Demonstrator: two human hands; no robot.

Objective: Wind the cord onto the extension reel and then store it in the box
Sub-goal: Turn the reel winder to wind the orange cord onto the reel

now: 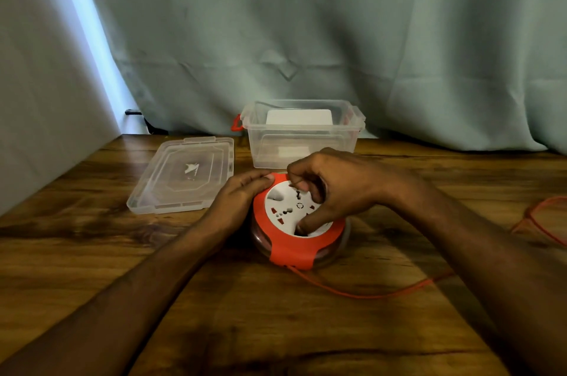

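Orange cord [362, 294] trailing right across wooden table [245, 314], extension reel [299, 225] mid-table, left hand [242, 196] fingers straight against its rim, right hand [334, 188] fingers curled on white top, lid [184, 174] beside open clear box [302, 133], curtain [306, 38] behind.

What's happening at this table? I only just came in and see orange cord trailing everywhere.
A person is winding an extension reel on the wooden table. The left hand steadies its orange rim, while the right hand grips the white socket face, thumb tucked into a recess. Orange cord trails off to the right, not yet wound in. Behind, the clear box stands open, its lid lying beside it.
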